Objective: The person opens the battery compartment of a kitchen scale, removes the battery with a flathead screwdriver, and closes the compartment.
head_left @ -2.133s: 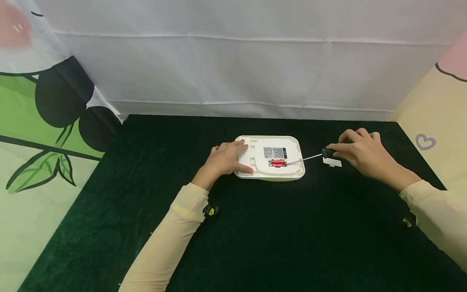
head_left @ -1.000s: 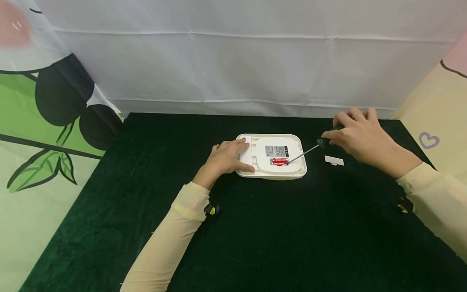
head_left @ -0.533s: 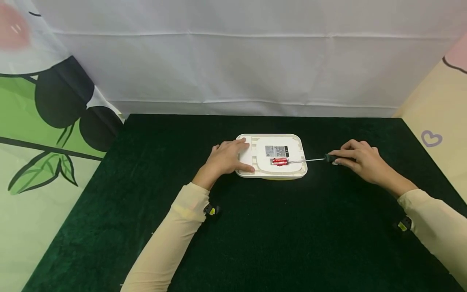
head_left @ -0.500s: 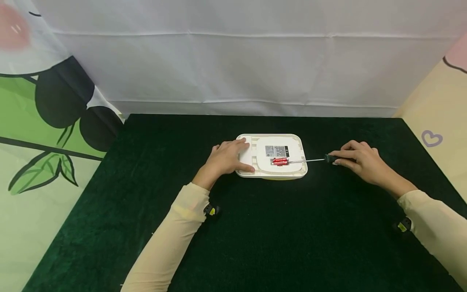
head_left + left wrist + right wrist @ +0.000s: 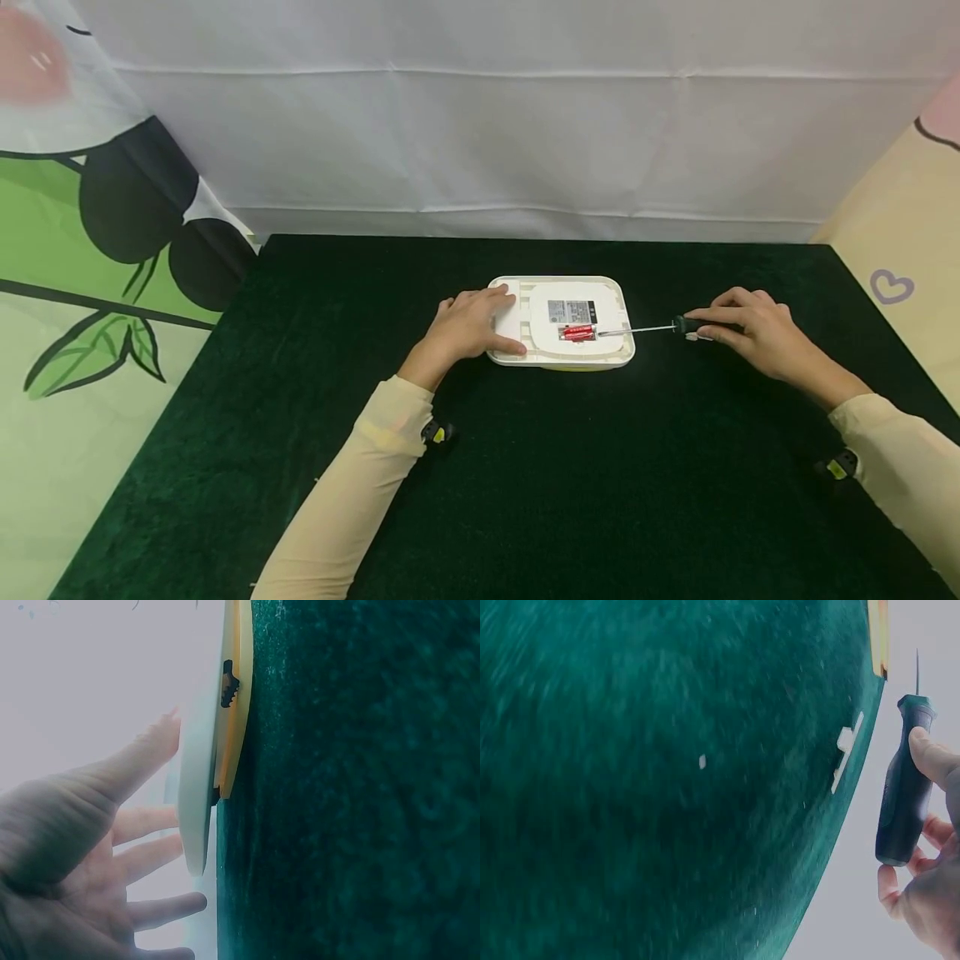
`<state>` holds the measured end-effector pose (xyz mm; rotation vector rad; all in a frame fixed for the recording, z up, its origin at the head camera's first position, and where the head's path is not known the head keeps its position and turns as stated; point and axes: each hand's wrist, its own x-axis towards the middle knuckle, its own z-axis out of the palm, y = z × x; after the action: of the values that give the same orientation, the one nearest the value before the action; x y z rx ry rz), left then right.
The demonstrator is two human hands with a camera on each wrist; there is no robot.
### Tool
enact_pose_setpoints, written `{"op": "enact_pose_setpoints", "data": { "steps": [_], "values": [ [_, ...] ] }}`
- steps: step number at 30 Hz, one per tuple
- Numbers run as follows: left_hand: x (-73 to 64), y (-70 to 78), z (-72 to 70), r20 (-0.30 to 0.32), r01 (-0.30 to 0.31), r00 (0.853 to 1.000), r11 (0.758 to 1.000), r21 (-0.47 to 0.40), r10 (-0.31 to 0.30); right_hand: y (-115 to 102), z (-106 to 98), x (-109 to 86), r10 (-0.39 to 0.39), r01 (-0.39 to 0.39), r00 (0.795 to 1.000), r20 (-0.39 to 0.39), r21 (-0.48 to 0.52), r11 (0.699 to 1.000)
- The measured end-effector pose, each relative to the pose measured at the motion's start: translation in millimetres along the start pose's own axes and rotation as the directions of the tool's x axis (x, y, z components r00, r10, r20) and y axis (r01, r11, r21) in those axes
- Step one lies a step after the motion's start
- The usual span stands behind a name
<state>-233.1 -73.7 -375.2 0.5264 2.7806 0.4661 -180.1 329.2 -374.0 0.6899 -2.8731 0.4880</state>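
Note:
A white rounded device [image 5: 615, 304] lies with its underside up on the dark green cloth, a printed label [image 5: 572, 312] in its middle. Red batteries [image 5: 577, 333] sit in an open compartment below the label. My left hand [image 5: 463, 325] rests on the device's left end, fingers spread over it and thumb near the front edge. In the left wrist view those fingers [image 5: 154, 859] look extended. My right hand [image 5: 765, 337] grips a screwdriver [image 5: 907, 787] by its dark handle. The metal shaft runs leftward, low over the device, its tip right at the batteries' right end.
Beneath the right hand lies a small white battery cover [image 5: 847, 754], mostly hidden in the head view. A yellow part [image 5: 238, 735] shows under the device. The green cloth [image 5: 570, 483] covers the table, and a white curtain [image 5: 480, 150] hangs behind it.
My right hand rose and tilted the screwdriver steeply, then lowered it nearly flat, and has since shifted slightly right. The left hand and the device stay put.

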Motion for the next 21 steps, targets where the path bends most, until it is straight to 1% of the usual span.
{"op": "enact_pose_setpoints", "data": {
  "steps": [2, 4, 7, 10, 14, 17, 21],
  "values": [
    [0.2, -0.1, 0.2, 0.001, 0.001, 1.0, 1.0, -0.001, -0.001, 4, -5, -3.8, 0.036, -0.036, 0.999, -0.013, 0.015, 0.999],
    [0.5, -0.3, 0.4, 0.002, 0.0, 1.0, 1.0, 0.0, 0.0, 11, -10, -9.1, 0.089, -0.088, 0.996, -0.029, 0.025, 0.996],
    [0.7, -0.8, 0.3, 0.002, -0.001, 1.0, 1.0, 0.001, 0.001, 25, -15, -17.9, 0.192, -0.192, 0.98, -0.052, 0.009, 0.981],
    [0.4, -1.3, 0.4, 0.003, 0.0, 1.0, 1.0, -0.001, 0.0, 38, -18, -25.8, 0.299, -0.299, 0.953, -0.045, -0.004, 0.954],
    [-0.4, -1.7, 0.9, 0.004, 0.004, 1.0, 1.0, -0.003, -0.004, 54, -19, -34.8, 0.417, -0.417, 0.909, 0.006, 0.0, 0.909],
    [-1.0, -1.3, 0.8, 0.006, 0.006, 1.0, 1.0, -0.004, -0.006, 64, -20, -41.0, 0.482, -0.482, 0.876, 0.035, 0.017, 0.876],
    [-2.2, 0.2, -0.5, 0.006, 0.007, 1.0, 1.0, -0.006, -0.007, 74, -22, -48.1, 0.542, -0.544, 0.838, 0.062, 0.04, 0.838]
  ]
}}
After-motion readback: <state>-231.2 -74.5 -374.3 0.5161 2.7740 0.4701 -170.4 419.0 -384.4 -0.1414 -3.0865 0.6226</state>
